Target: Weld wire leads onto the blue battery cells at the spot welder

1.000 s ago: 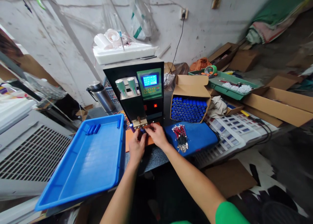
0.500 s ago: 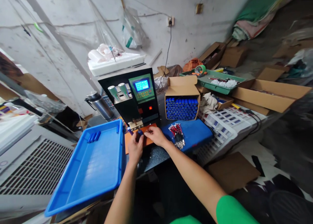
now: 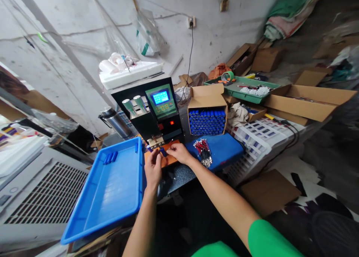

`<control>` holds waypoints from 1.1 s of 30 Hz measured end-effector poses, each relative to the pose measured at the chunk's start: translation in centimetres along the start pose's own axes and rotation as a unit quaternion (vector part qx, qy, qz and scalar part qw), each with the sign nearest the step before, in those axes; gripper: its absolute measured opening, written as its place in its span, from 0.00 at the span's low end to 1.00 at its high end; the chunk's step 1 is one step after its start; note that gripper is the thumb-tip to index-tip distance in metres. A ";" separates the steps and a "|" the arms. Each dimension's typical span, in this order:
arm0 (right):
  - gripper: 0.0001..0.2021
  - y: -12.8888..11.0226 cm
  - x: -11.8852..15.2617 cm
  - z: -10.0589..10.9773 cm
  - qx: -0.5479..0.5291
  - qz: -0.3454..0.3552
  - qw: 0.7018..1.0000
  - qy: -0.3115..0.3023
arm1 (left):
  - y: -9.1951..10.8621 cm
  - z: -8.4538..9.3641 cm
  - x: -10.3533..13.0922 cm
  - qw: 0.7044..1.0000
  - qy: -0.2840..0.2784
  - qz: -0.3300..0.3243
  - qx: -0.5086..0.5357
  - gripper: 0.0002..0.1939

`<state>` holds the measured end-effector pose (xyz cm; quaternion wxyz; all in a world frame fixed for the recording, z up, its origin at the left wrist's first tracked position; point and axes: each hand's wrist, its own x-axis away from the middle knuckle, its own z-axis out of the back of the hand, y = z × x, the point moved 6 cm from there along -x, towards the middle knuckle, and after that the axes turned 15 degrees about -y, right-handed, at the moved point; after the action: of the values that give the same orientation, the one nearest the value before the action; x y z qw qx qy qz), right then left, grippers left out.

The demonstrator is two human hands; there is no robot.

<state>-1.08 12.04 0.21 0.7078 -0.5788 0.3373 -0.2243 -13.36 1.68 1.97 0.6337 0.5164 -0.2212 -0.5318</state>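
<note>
At the foot of a black spot welder (image 3: 150,115) with a lit screen, both my hands work over an orange board (image 3: 171,160). My left hand (image 3: 153,169) is curled, thumb and index finger at the left of a blue cylindrical battery cell (image 3: 163,151); their exact contact is partly hidden. Another blue cell (image 3: 149,148) shows just beyond my left fingers. My right hand (image 3: 179,153) pinches close to the first cell's right side; what lies between its fingertips is too small to make out. Red and black wire leads (image 3: 203,151) lie bundled on a blue pad (image 3: 224,148).
On the left, a blue tray (image 3: 109,197) contains several blue cells (image 3: 110,157). Behind the pad stands an open cardboard box (image 3: 206,96) packed with cells. A steel flask (image 3: 114,121) is beside the welder. A green tray (image 3: 238,86) and white crate (image 3: 249,141) are right.
The cell between my hands now shows more of its side and looks tilted. My left hand has drawn slightly left, away from it. The whole view has shifted a little.
</note>
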 end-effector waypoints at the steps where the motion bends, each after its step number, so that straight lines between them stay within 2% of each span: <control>1: 0.12 0.0 0.1 0.0 -0.014 -0.005 1.000 -0.003 | 0.0 0.3 0.6 1.000 0.013 0.003 -0.008 0.19; 5: 0.13 -0.2 0.3 0.0 -0.062 -0.019 0.998 -0.016 | 0.1 1.1 2.8 0.995 0.014 -0.022 -0.096 0.17; 8: 0.12 -0.4 0.4 0.1 -0.074 -0.012 0.997 -0.013 | 0.0 1.2 3.5 0.990 0.003 -0.041 -0.131 0.15; 14: 0.13 -0.6 0.6 0.3 -0.085 -0.006 0.996 -0.016 | -0.4 0.9 3.1 0.992 -0.006 -0.031 -0.126 0.13; 23: 0.09 -0.5 0.9 -0.7 -0.053 0.011 0.995 -0.079 | 1.2 -1.0 1.5 0.994 0.001 -0.022 -0.104 0.11; 28: 0.08 -0.8 0.9 -0.7 -0.046 0.019 0.996 -0.075 | 1.7 -1.3 1.5 0.991 -0.002 -0.042 -0.128 0.10; 31: 0.09 -1.1 1.0 -0.2 -0.086 0.016 0.995 -0.052 | 1.8 -0.7 2.1 0.988 0.007 -0.066 -0.142 0.07; 33: 0.10 -1.1 1.1 0.2 -0.131 0.002 0.991 -0.035 | 1.7 -0.5 2.2 0.985 -0.012 -0.084 -0.154 0.08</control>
<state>-0.12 11.19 1.08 0.6373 -0.6736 0.3400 -0.1566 -11.46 -0.26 2.68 0.6562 0.4232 -0.1004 -0.6166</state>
